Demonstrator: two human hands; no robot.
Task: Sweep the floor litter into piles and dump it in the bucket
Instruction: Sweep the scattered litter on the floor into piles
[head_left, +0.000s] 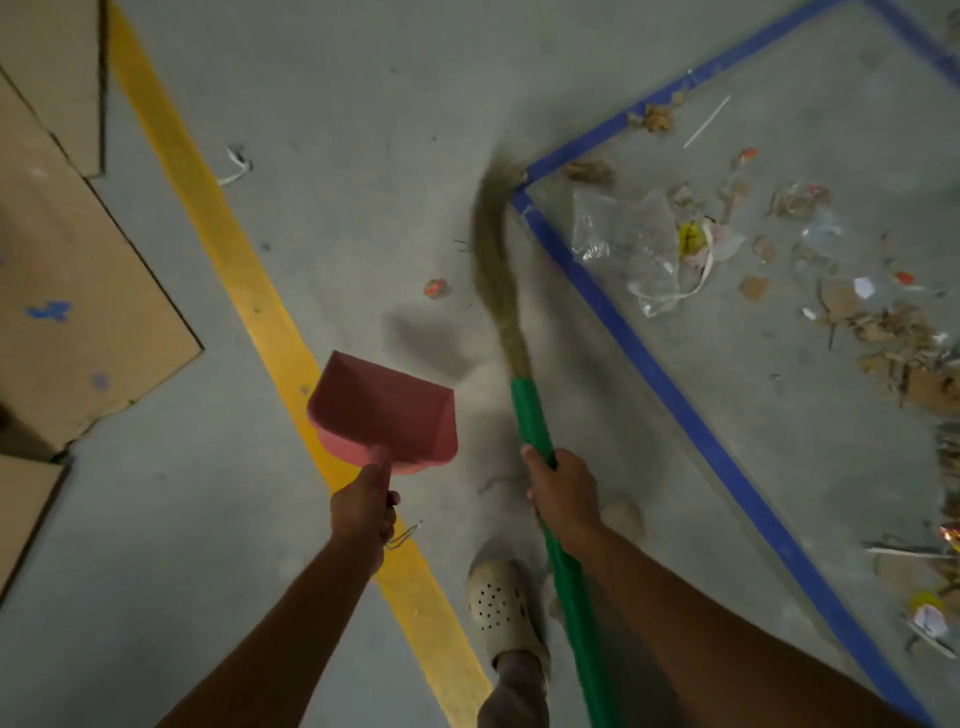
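My right hand (563, 496) grips the green handle of a grass broom (530, 410). The blurred bristles (493, 260) reach the corner of a blue tape outline (613, 317) on the grey floor. Above the floor, my left hand (363, 506) holds a red dustpan (387, 410) by its handle. Litter lies inside the blue outline: a crumpled clear plastic bag (631, 244), a yellow scrap (693, 236), brown cardboard bits (893, 332) and a white stick (706, 122). A small red scrap (435, 287) lies outside it, left of the bristles. No bucket is in view.
A yellow floor line (244, 270) runs diagonally from top left to bottom centre. Flattened cardboard sheets (67, 280) cover the floor at the left. A white strap piece (236, 169) lies beside the yellow line. My foot in a beige perforated clog (498, 605) stands below the broom.
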